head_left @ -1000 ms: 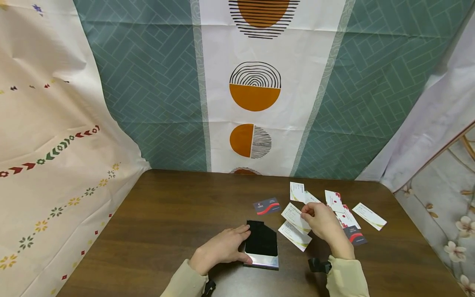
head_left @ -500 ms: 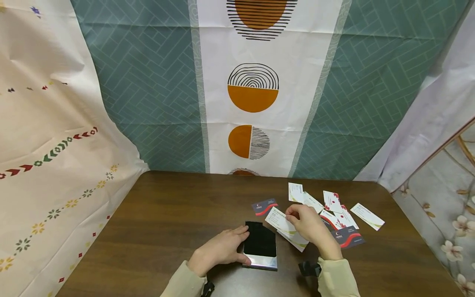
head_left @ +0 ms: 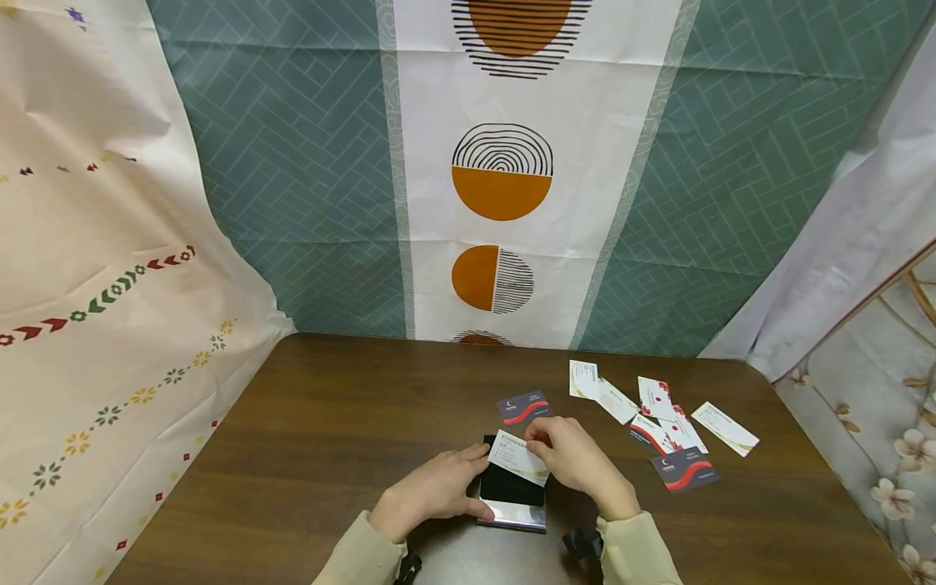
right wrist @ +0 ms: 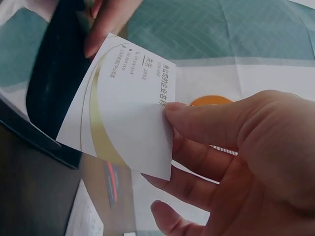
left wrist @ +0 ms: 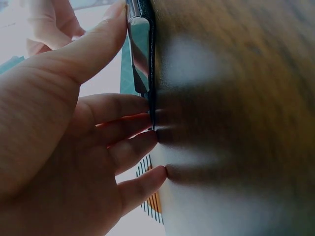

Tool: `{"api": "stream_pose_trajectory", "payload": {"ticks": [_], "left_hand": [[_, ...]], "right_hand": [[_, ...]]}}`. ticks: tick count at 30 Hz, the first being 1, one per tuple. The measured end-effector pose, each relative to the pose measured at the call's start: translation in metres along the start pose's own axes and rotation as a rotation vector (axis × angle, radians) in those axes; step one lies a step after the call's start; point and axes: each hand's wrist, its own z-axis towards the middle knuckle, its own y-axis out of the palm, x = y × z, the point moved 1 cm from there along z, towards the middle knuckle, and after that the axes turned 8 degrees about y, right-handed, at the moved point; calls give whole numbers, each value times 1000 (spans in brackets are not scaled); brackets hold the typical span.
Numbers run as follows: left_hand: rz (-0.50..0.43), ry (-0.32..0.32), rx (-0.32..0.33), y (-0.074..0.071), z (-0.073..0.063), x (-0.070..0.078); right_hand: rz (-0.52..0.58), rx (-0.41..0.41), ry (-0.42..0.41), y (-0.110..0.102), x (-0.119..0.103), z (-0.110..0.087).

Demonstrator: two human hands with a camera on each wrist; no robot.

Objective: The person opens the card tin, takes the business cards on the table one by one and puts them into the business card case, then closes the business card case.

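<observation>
My right hand (head_left: 578,459) pinches a white business card (head_left: 517,457) between thumb and fingers, tilted over the black part of a card case. In the right wrist view the card (right wrist: 123,108) shows printed text and a gold curve. The card case (head_left: 512,515) lies on the table with a silver metal band at its near end. My left hand (head_left: 435,491) rests along the case's left side, thumb at the metal band and fingertips near the far end. In the left wrist view, the left hand's fingers (left wrist: 133,147) are fairly straight, their tips near the tabletop.
A dark business card (head_left: 525,407) with a red stripe lies beyond the case. To the right are several loose cards, among them white ones (head_left: 617,400), red-flowered ones (head_left: 654,397) and another dark one (head_left: 685,470). A curtain (head_left: 344,203) hangs behind the brown table (head_left: 329,422).
My right hand has slid a white card leftward from among the loose cards and brought it over the case. The left hand has stayed at the case.
</observation>
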Motion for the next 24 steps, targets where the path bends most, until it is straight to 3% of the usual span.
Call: {"api": "stream_pose_trajectory", "payload": {"ticks": [24], "left_hand": [[-41, -17, 40, 1, 0, 0]], "right_hand": [[-15, -73, 11, 6, 7, 0]]}}
